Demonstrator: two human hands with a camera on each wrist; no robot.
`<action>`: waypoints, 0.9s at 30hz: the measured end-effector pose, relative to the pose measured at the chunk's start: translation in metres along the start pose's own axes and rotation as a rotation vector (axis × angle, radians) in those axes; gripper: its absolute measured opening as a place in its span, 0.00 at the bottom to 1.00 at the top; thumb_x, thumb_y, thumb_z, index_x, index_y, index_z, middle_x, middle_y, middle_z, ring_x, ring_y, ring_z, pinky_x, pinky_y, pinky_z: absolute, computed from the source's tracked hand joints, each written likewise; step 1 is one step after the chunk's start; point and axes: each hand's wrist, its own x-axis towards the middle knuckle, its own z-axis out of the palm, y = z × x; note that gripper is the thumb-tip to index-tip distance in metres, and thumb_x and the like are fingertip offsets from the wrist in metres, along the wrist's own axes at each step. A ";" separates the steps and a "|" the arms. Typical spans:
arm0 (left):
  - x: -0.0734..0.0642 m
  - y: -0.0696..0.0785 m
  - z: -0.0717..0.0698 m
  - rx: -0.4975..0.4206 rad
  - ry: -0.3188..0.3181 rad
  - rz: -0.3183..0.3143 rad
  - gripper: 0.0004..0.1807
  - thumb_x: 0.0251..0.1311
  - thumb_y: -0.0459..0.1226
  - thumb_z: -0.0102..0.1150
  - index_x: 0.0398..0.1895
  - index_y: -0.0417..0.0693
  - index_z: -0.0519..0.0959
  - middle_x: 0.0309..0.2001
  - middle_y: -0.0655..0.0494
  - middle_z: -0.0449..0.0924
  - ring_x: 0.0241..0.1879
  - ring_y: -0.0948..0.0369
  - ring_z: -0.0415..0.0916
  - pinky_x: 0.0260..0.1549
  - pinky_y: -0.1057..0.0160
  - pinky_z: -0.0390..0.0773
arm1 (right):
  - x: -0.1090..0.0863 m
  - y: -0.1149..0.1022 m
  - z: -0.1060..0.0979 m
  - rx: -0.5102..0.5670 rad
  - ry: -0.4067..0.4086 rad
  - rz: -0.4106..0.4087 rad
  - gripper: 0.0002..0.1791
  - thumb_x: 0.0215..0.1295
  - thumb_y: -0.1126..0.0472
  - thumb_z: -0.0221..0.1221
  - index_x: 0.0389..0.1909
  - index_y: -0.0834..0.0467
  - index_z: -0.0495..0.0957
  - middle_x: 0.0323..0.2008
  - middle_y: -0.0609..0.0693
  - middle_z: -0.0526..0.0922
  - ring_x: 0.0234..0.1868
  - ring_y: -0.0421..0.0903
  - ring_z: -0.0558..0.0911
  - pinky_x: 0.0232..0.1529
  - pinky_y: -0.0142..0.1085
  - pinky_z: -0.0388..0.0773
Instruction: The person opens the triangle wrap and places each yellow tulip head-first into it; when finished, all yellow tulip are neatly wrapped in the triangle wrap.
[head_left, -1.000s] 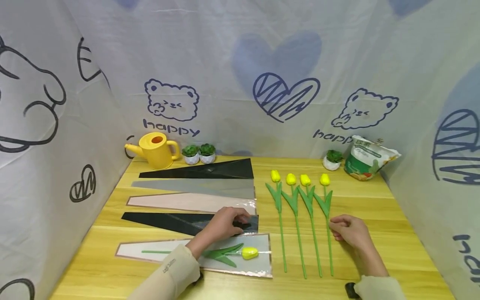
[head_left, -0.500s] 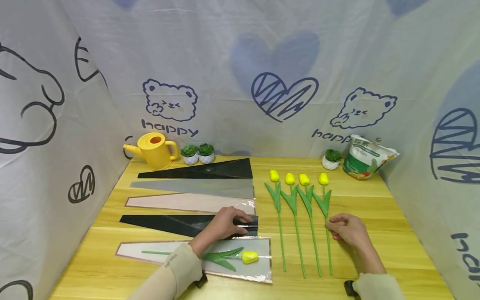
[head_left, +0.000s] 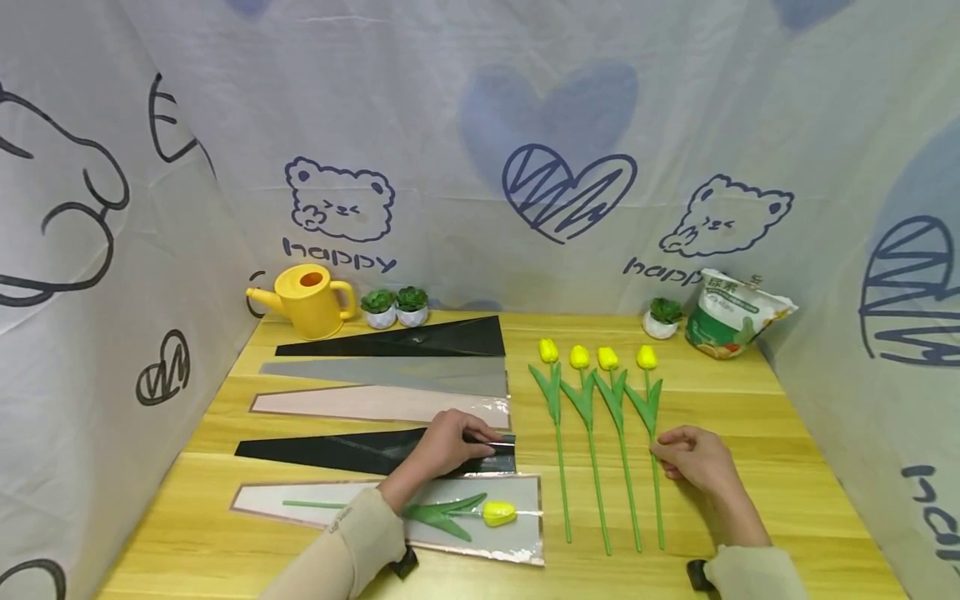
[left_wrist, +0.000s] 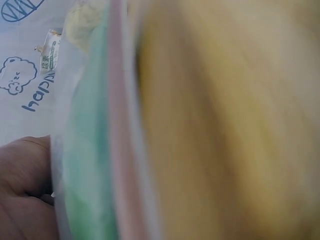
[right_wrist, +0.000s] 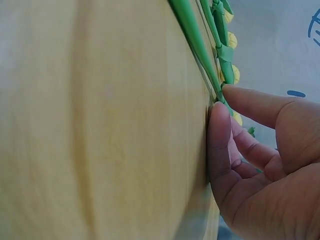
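Note:
My left hand (head_left: 450, 446) pinches the wide right end of a black flower sleeve (head_left: 322, 452), thumb and fingers together at its glossy edge. My right hand (head_left: 697, 458) pinches the stem of the rightmost yellow tulip (head_left: 647, 358) just below its leaves; in the right wrist view, thumb and forefinger meet at the green stem (right_wrist: 197, 42). Under my left forearm lies a pale sleeve (head_left: 517, 546) with a yellow tulip (head_left: 498, 513) inside. The left wrist view is mostly blurred; that sleeve's pink edge (left_wrist: 122, 150) fills its middle, beside part of the left hand (left_wrist: 25, 185).
Three more tulips (head_left: 577, 358) lie left of the held one. Behind the left hand are pink (head_left: 375, 404), grey (head_left: 405, 375) and black (head_left: 450, 337) sleeves. Along the back stand a yellow watering can (head_left: 311, 304), potted succulents (head_left: 411, 307) and a green-white bag (head_left: 731, 317).
The left thumb and fingers have closed together on the black sleeve, which has slid slightly. The right fingers have shifted slightly and remain at the tulip stem.

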 end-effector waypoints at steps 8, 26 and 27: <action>-0.002 0.001 -0.005 0.035 0.003 0.025 0.07 0.65 0.36 0.71 0.44 0.50 0.92 0.41 0.59 0.92 0.42 0.62 0.87 0.46 0.63 0.84 | 0.000 0.001 0.001 -0.003 0.005 0.003 0.19 0.69 0.63 0.65 0.53 0.74 0.78 0.33 0.53 0.88 0.30 0.44 0.85 0.32 0.35 0.86; -0.003 -0.001 -0.010 0.069 0.043 0.100 0.03 0.58 0.35 0.76 0.35 0.52 0.93 0.34 0.63 0.87 0.39 0.63 0.80 0.43 0.67 0.79 | 0.001 0.000 0.000 0.006 0.000 0.006 0.19 0.69 0.64 0.66 0.53 0.74 0.78 0.32 0.52 0.88 0.29 0.44 0.85 0.32 0.35 0.86; -0.003 -0.001 -0.010 0.066 0.041 0.099 0.03 0.58 0.35 0.76 0.35 0.52 0.93 0.33 0.63 0.87 0.38 0.63 0.81 0.43 0.67 0.79 | 0.000 0.000 0.000 0.004 -0.001 0.003 0.19 0.69 0.64 0.65 0.53 0.74 0.78 0.32 0.52 0.88 0.29 0.44 0.85 0.32 0.35 0.86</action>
